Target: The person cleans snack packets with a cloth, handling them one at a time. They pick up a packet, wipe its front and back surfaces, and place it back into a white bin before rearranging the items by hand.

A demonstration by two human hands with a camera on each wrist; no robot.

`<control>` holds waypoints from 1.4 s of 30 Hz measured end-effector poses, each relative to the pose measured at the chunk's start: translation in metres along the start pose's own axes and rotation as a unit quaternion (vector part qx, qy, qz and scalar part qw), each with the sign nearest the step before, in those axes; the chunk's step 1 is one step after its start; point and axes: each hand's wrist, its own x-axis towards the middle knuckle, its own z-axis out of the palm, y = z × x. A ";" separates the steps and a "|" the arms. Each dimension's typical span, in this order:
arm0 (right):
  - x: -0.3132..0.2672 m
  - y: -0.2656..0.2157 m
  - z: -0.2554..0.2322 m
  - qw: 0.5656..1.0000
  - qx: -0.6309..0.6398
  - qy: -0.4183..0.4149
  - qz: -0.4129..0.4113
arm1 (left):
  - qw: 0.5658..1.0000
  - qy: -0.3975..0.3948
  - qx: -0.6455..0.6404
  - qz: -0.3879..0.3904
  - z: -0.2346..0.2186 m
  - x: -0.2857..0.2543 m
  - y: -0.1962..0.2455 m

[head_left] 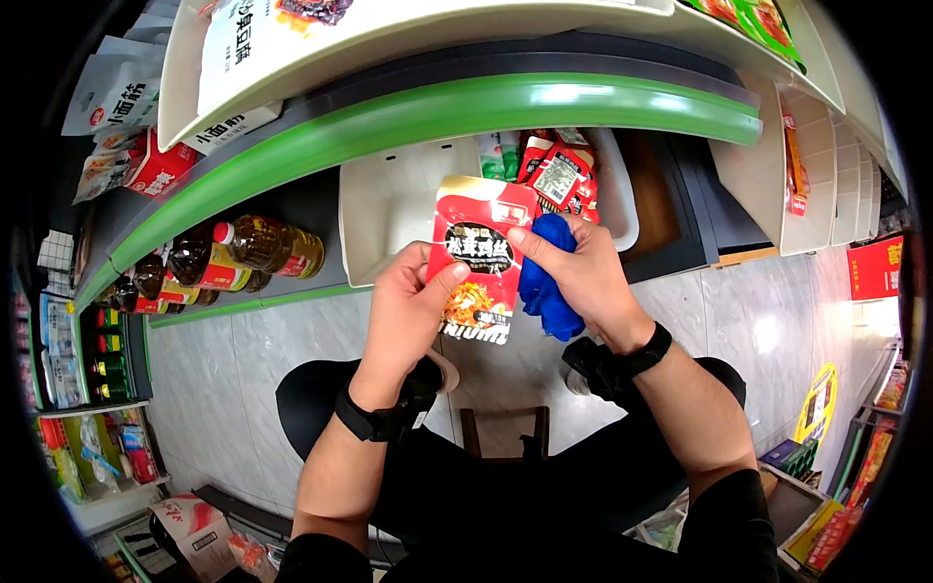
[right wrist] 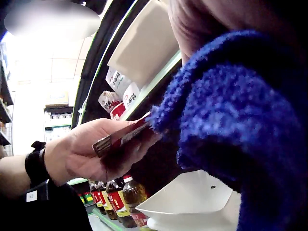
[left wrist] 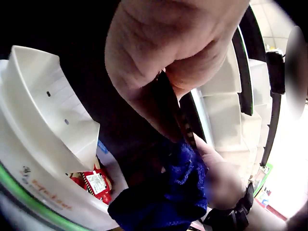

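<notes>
A red food pouch (head_left: pixel 476 257) with a gold top, a black label and a picture of food is held up over the floor. My left hand (head_left: pixel 403 301) pinches its left edge, thumb on the printed face. In my right hand (head_left: pixel 593 277) is a bunched blue cloth (head_left: pixel 549 282), its thumb reaching the pouch's right edge. The cloth's fuzzy weave (right wrist: pixel 231 110) fills much of the right wrist view, where the pouch (right wrist: pixel 122 137) appears edge-on in the left hand (right wrist: pixel 101 149). In the left wrist view the cloth (left wrist: pixel 168 192) hangs below the left hand (left wrist: pixel 168 53).
Behind the hands, a white bin (head_left: pixel 389 199) sits on the low shelf beside red packets (head_left: pixel 564 175) in another white container. Oil bottles (head_left: pixel 272 248) line the shelf to the left. A green shelf edge (head_left: pixel 437 112) curves overhead, and a small stool (head_left: pixel 505 432) is between the legs.
</notes>
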 end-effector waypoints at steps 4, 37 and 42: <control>0.002 0.005 -0.002 0.996 -0.038 -0.080 0.016 | 0.996 0.069 -0.053 0.032 -0.003 0.002 -0.004; 0.026 -0.032 -0.027 0.999 -0.027 0.004 -0.046 | 0.964 0.019 0.095 -0.248 -0.069 0.155 -0.004; 0.030 -0.017 -0.046 0.995 -0.050 0.056 -0.066 | 0.958 0.061 0.046 -0.278 -0.055 0.184 -0.069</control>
